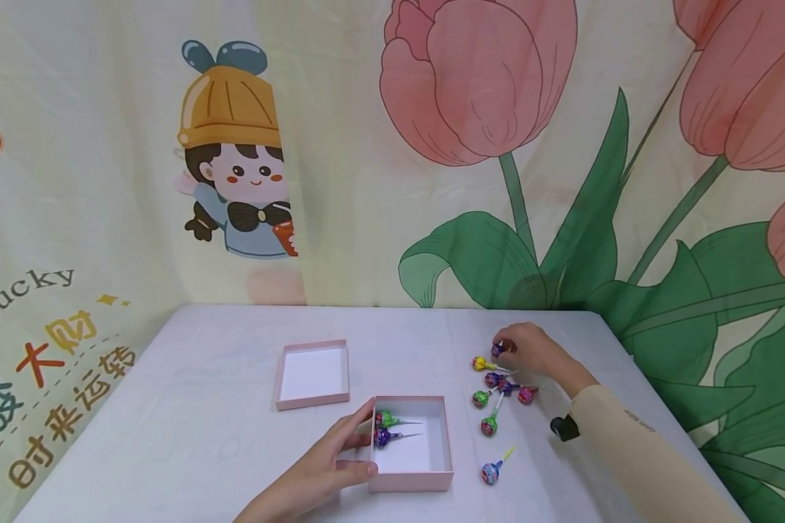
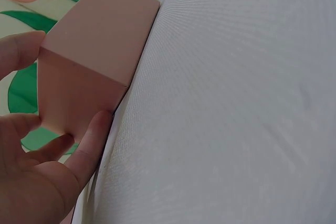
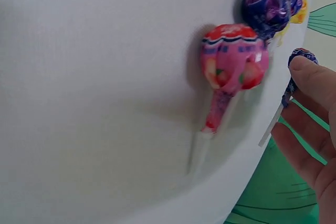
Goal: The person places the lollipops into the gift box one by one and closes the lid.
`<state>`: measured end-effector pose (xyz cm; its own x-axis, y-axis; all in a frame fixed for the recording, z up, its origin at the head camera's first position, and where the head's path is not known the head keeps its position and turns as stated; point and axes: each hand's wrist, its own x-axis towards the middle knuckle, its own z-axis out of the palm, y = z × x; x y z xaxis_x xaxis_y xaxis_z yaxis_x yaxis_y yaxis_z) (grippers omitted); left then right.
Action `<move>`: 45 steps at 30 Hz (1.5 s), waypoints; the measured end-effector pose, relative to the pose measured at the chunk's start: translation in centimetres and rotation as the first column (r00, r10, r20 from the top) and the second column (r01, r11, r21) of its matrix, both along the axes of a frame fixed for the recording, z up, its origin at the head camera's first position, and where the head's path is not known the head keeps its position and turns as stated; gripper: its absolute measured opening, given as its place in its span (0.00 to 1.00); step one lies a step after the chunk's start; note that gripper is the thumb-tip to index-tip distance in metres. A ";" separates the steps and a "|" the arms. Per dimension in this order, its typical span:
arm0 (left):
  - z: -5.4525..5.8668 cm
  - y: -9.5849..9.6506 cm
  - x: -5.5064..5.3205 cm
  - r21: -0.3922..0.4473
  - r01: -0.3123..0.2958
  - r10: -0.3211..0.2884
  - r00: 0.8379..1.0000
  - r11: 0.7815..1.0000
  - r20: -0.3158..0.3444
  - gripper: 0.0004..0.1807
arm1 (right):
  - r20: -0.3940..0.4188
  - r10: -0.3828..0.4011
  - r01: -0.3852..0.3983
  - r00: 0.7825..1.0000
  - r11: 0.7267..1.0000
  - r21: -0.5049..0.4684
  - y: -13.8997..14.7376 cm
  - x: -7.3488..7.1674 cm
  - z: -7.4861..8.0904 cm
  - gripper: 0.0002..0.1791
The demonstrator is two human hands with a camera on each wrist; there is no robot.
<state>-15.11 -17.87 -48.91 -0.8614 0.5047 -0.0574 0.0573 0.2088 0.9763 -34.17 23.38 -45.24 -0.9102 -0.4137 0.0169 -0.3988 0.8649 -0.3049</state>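
An open pink box (image 1: 411,480) with a white inside holds a green lollipop (image 1: 385,419) and a purple lollipop (image 1: 382,437), side by side against its left wall. My left hand (image 1: 340,457) holds the box at its left side, thumb at the front corner and fingers along the wall. Towards the back right, my right hand (image 1: 530,349) pinches another purple lollipop (image 3: 292,83), whose white stick points down in the right wrist view. Below that hand lies a loose group of lollipops, among them a yellow one (image 1: 479,363) and a pink one (image 3: 233,59).
The pink-edged lid (image 1: 312,398) lies behind and left of the box, white inside up. Two green lollipops (image 1: 488,426) lie between box and right arm; a blue one (image 1: 490,473) is nearer the front. A black object (image 1: 565,428) sits by the right sleeve.
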 end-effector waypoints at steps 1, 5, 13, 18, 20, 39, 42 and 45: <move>0.0 0.0 0.0 0.000 0.001 -0.001 1.000 1.000 0.000 0.48 | -0.010 0.004 -0.004 1.000 1.000 -0.003 -0.1 0.0 0.2 0.12; 0.0 0.0 -0.1 -0.001 0.004 -0.004 1.000 1.000 -0.002 0.49 | -0.052 0.022 -0.023 0.998 1.000 -0.021 -0.7 0.1 0.8 0.14; 0.1 -0.1 -0.2 0.005 0.012 -0.012 1.000 1.000 -0.003 0.49 | -0.106 0.058 -0.068 0.993 0.994 -0.089 -3.4 2.1 2.6 0.15; 0.2 -0.1 -0.3 0.019 0.034 -0.034 0.999 0.999 -0.014 0.49 | -0.107 0.082 -0.095 0.991 0.988 -0.124 -5.5 3.9 3.7 0.15; 0.2 -0.1 -0.3 0.024 0.041 -0.040 0.999 0.999 -0.019 0.49 | -0.114 0.098 -0.114 0.989 0.983 -0.142 -6.1 4.5 4.0 0.16; -0.2 -0.1 -0.3 0.003 0.033 -0.032 0.999 0.999 -0.027 0.48 | -0.142 0.220 -0.248 0.965 0.941 -0.231 -10.5 9.1 5.6 0.13; -0.1 -0.1 -0.3 0.004 0.037 -0.037 0.999 0.999 -0.028 0.48 | -0.108 0.219 -0.240 0.970 0.941 -0.240 -11.0 9.6 5.5 0.14; 0.0 -0.1 -0.3 0.008 0.041 -0.041 0.999 0.999 -0.027 0.47 | -0.082 0.231 -0.245 0.969 0.938 -0.247 -11.5 10.2 5.4 0.14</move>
